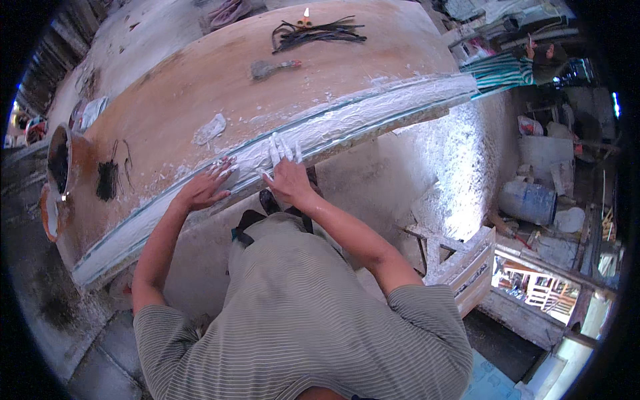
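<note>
A long, narrow mould (373, 110) with bluish edges runs along the near edge of the table, filled with wet white plaster-like paste. My left hand (208, 183) rests on the paste with its fingers stretched out. Further right along the same strip lies my right hand (288, 175), fingers extended and coated white, pressing on the paste's surface. Neither hand holds anything. Beyond them a flat white lump (211, 129) of paste sits on the brown tabletop (220, 87), among scattered crumbs.
A brush (270, 69) and a bundle of dark strands (320, 37) lie farther back. At left are a smaller dark bundle (107, 180) and a bucket (79, 160). A person in green stripes (500, 72) is beyond the far right end; a blue barrel (528, 202) lies right.
</note>
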`<state>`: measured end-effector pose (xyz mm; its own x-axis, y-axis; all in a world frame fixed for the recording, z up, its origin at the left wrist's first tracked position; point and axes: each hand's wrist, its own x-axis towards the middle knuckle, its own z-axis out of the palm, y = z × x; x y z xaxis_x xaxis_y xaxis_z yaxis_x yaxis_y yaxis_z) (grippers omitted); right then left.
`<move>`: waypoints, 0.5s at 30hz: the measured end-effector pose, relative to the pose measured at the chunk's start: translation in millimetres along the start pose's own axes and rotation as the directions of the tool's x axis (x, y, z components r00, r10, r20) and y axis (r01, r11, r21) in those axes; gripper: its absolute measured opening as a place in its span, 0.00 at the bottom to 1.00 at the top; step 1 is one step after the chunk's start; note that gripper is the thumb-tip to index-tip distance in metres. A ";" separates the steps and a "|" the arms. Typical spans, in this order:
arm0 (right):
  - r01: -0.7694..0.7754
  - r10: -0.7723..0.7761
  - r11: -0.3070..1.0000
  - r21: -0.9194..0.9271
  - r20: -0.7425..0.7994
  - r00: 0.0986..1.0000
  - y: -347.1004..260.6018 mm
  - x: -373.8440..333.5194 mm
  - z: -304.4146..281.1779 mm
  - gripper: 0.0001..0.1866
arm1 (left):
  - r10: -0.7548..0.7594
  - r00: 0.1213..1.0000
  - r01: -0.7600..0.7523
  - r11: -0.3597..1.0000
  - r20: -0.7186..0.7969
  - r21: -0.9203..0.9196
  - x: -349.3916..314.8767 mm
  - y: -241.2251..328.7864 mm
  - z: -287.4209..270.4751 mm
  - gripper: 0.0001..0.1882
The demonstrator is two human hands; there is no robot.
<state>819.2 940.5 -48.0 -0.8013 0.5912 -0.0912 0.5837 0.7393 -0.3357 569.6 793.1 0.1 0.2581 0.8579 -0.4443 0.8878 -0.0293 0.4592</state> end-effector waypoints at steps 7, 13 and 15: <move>-0.408 0.377 0.912 -0.046 -0.298 0.877 14.9 49.3 -44.4 0.39 | 0.146 0.987 -0.148 0.988 -0.062 -0.030 82.3 15.9 -4.5 0.41; -0.630 0.612 0.774 -0.066 -0.177 0.771 206.3 64.3 -115.5 0.36 | 0.188 0.981 -0.191 0.977 -0.039 -0.100 158.0 59.5 -33.9 0.41; -0.631 0.644 0.764 0.131 -0.112 0.757 268.6 63.4 -133.0 0.35 | 0.214 0.976 -0.217 0.972 -0.038 -0.091 178.5 64.8 -36.1 0.41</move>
<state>942.6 1219.4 -19.2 -0.2156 0.9597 -0.1804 0.9349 0.1495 -0.3219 659.4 963.0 -21.7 0.4277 0.8505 -0.3062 0.7723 -0.1678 0.6126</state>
